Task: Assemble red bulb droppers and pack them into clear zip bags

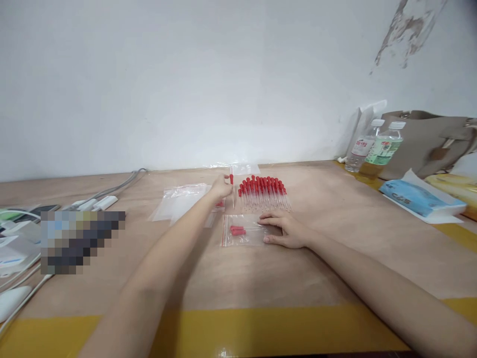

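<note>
My left hand (221, 188) reaches forward, its fingers closed on a dropper (231, 180) with a red bulb and a thin clear tube, held upright. Right beside it lies a row of similar red-bulbed droppers (263, 186), their clear tips pointing toward me. In front of the row, a clear zip bag (251, 237) with a red seal line lies flat, with red bulbs (237, 230) showing inside. My right hand (286, 229) rests on the bag's right end, thumb and fingers apart. Several clear bags (181, 201) lie left of my left hand, partly hidden by my forearm.
Bottles (383, 149), a grey handbag (417, 144) and a blue tissue pack (421, 198) stand at the right. White chargers (18, 248), cables (112, 185) and a pixelated item (80, 241) occupy the left. A white wall (179, 84) borders the table's back.
</note>
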Motion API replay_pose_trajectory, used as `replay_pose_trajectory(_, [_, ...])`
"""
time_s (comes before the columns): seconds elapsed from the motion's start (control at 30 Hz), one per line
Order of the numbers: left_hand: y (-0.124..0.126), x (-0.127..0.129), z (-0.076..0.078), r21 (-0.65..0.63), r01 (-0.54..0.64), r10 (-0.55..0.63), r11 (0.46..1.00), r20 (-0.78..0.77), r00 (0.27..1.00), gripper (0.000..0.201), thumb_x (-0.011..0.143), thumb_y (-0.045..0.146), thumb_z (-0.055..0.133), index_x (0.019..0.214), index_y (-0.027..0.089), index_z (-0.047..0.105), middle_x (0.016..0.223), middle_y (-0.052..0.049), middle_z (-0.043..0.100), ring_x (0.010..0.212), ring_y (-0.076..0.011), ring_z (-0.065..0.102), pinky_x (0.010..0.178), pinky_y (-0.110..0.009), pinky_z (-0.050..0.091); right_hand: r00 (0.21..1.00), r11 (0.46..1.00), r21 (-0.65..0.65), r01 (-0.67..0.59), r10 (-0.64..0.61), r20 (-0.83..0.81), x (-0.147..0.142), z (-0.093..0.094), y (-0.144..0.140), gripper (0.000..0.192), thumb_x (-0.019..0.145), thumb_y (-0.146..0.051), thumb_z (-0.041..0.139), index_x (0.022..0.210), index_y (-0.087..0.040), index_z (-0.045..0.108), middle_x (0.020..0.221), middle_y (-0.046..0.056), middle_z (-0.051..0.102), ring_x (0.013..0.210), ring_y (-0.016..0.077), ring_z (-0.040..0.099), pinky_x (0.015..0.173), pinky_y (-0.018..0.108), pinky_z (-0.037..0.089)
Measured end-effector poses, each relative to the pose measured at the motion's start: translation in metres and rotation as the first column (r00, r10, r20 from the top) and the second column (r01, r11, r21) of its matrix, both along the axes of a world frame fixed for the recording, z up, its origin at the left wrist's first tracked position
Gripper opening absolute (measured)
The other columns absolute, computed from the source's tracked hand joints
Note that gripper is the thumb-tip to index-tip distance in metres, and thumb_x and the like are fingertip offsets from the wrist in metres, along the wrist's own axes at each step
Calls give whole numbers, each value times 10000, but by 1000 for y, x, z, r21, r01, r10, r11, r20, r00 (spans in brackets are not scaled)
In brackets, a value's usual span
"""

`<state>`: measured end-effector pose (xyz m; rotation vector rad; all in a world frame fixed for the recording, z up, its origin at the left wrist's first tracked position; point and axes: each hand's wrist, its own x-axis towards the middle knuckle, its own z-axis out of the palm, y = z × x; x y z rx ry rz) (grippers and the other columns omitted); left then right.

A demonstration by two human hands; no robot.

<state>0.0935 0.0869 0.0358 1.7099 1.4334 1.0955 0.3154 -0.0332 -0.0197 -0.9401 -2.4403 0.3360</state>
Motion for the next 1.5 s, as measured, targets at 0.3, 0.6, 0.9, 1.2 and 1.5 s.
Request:
replay_pose_trajectory(0.3, [-88, -73, -14, -8, -199, 183, 980, 441, 879, 606, 668, 146, 576, 1207, 220, 309, 691, 44, 510, 578, -82, 568, 657, -288, 512, 1000, 1000, 3, 3, -3, 0, -1, 1, -1, 499, 736, -530, 533, 1135, -230, 554, 1145, 94, 523, 1050, 240, 474, 896, 413, 361])
replay_pose_trajectory(0.6, [-109, -53, -47, 38, -213, 166, 976, 499, 851, 500, 679, 237, 599, 1100, 230, 331, 717, 59, 483, 653, -89, 600, 729, -300, 513, 1000, 1000, 12, 3, -3, 13, -1, 2, -1, 505, 734, -527, 537, 1137, -223, 553, 1146, 95, 525, 1051, 238, 472, 894, 406, 361])
replay_pose_trajectory(0.9, [-116, -52, -56, 43, -77, 61, 996, 303, 951, 327, 619, 363, 657, 816, 155, 499, 704, 8, 578, 614, -112, 573, 618, -254, 470, 1000, 1000, 6, 9, -9, 10, -1, 0, -1, 515, 727, -535, 542, 1143, -232, 549, 1150, 93, 523, 1058, 245, 472, 901, 418, 360])
replay_pose_trajectory(1.2, [-110, -68, -44, -87, 70, -53, 994, 190, 980, 304, 568, 345, 712, 807, 164, 661, 724, -25, 663, 672, -148, 589, 671, -285, 455, 1000, 1000, 13, 5, -5, 16, -1, -1, 0, 520, 727, -532, 545, 1147, -227, 545, 1157, 90, 517, 1062, 236, 463, 903, 409, 358])
replay_pose_trajectory(1.5, [-115, -56, -41, -125, 295, -238, 947, 342, 909, 415, 661, 256, 643, 1051, 173, 528, 985, -70, 644, 925, -170, 597, 861, -342, 440, 999, 1000, 8, 21, -21, 25, -2, 1, -2, 532, 720, -543, 545, 1151, -233, 543, 1166, 87, 516, 1084, 245, 452, 921, 418, 344])
